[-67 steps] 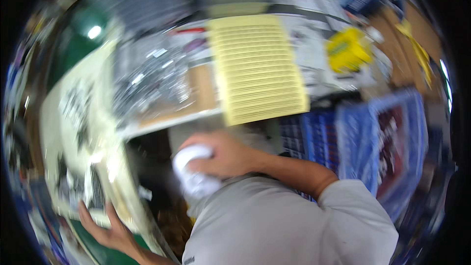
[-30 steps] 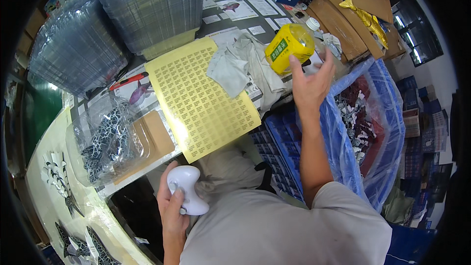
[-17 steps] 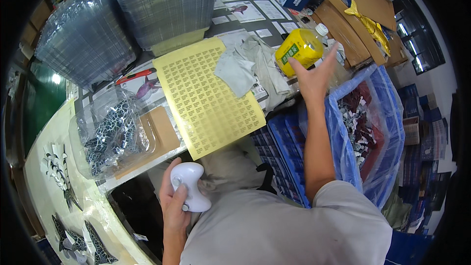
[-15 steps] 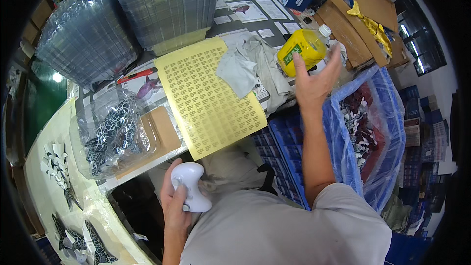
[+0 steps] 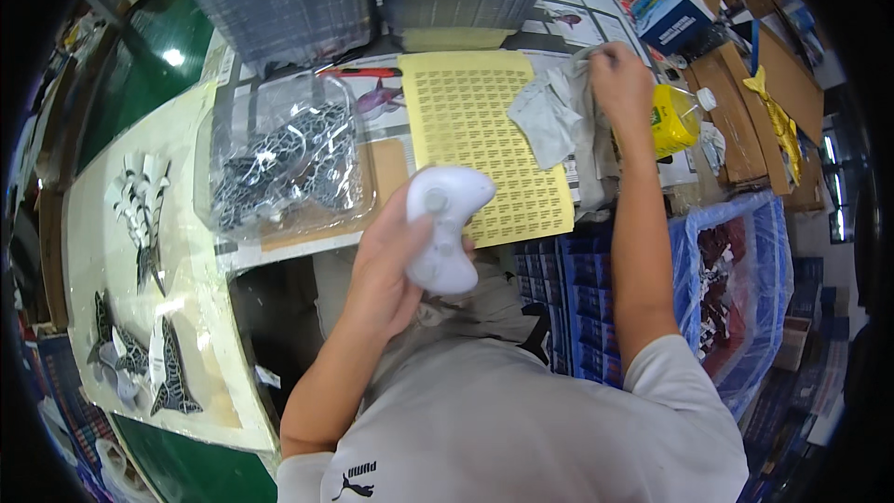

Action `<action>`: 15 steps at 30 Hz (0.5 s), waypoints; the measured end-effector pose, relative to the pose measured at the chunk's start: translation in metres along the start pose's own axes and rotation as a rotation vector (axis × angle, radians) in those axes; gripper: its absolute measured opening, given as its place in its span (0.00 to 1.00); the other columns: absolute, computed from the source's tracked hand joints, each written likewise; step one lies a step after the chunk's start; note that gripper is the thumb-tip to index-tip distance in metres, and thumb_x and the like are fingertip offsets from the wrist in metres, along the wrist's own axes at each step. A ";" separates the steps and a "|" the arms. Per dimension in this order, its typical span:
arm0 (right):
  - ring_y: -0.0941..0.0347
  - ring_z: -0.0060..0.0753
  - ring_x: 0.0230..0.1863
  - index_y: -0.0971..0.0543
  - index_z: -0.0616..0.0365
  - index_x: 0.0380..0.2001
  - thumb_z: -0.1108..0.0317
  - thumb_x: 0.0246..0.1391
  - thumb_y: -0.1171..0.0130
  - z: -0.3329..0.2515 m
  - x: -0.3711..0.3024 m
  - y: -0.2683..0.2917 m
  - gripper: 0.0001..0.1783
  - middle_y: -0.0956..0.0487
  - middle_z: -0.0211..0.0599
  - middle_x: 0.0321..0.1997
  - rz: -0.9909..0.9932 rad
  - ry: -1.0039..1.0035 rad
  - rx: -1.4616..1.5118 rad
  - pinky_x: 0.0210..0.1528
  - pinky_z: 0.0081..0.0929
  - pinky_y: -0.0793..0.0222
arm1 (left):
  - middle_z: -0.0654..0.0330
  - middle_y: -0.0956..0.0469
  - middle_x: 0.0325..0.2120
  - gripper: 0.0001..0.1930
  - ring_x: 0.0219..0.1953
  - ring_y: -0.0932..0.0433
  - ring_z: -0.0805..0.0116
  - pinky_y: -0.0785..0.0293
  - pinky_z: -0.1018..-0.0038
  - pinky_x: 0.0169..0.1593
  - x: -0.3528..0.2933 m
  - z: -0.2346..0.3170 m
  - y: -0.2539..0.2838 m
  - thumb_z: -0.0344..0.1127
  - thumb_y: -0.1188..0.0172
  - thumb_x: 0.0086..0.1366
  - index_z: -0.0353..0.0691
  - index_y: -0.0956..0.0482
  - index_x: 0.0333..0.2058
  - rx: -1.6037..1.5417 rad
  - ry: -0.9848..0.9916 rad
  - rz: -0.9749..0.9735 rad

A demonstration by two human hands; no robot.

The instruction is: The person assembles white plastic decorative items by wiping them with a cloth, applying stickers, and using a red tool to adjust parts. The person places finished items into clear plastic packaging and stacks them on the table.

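Note:
A white game controller (image 5: 451, 265) is held up in front of my body by my left hand (image 5: 389, 247), fingers wrapped round it and the thumb over its face. My right hand (image 5: 622, 84) reaches out over the crumpled grey cloth (image 5: 591, 126), its curled fingers closed on the far end. Just right of that hand stands a bottle of yellow liquid (image 5: 674, 119) with a white cap. Between my two arms lies a yellow sheet of small printed labels (image 5: 477, 121), partly covered by a paler piece of cloth (image 5: 545, 116).
Black-and-white patterned toys in a clear plastic shell (image 5: 279, 163) lie left of the sheet. Tall stacks of clear trays (image 5: 279, 0) rise at the back. More patterned pieces (image 5: 154, 363) lie at far left. A blue, plastic-lined bin (image 5: 745, 317) stands at right.
My left hand has raised the controller toward the table. My right hand has moved from beside the yellow bottle to the grey cloth and closed on it. The view has shifted left.

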State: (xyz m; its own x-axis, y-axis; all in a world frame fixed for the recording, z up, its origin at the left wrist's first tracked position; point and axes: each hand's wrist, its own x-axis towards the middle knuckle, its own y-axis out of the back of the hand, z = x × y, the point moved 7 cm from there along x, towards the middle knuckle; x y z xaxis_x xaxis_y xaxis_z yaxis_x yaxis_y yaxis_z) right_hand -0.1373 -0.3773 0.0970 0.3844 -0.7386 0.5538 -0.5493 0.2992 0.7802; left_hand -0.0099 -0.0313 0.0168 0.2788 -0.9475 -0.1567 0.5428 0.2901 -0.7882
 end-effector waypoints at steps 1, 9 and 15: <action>0.14 0.46 0.38 0.14 0.64 0.37 0.62 0.65 0.43 -0.008 -0.007 0.017 0.15 0.11 0.54 0.40 0.076 0.026 0.261 0.44 0.40 0.20 | 0.50 0.23 0.56 0.32 0.45 0.17 0.58 0.17 0.58 0.51 0.004 -0.002 -0.002 0.37 0.44 0.75 0.38 0.41 0.73 -0.023 -0.011 0.025; 0.26 0.19 0.37 0.22 0.61 0.49 0.69 0.68 0.44 -0.068 -0.089 0.094 0.10 0.22 0.30 0.31 -0.160 0.017 1.478 0.43 0.21 0.29 | 0.49 0.23 0.54 0.34 0.44 0.16 0.56 0.16 0.57 0.50 0.025 -0.006 -0.012 0.45 0.45 0.73 0.45 0.41 0.74 -0.077 0.023 0.009; 0.26 0.22 0.28 0.20 0.62 0.48 0.63 0.69 0.38 -0.146 -0.145 0.046 0.14 0.21 0.37 0.25 -0.315 0.030 1.064 0.32 0.28 0.29 | 0.51 0.24 0.56 0.36 0.51 0.19 0.63 0.20 0.65 0.55 0.016 0.007 -0.017 0.39 0.41 0.70 0.36 0.39 0.73 0.301 -0.299 0.158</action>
State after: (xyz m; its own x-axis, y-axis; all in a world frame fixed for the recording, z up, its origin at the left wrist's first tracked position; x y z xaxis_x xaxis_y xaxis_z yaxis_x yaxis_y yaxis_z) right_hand -0.1100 -0.1688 0.0946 0.6287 -0.6712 0.3928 -0.7752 -0.5810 0.2479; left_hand -0.0089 -0.0503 0.0321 0.5693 -0.8208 -0.0471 0.6690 0.4959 -0.5536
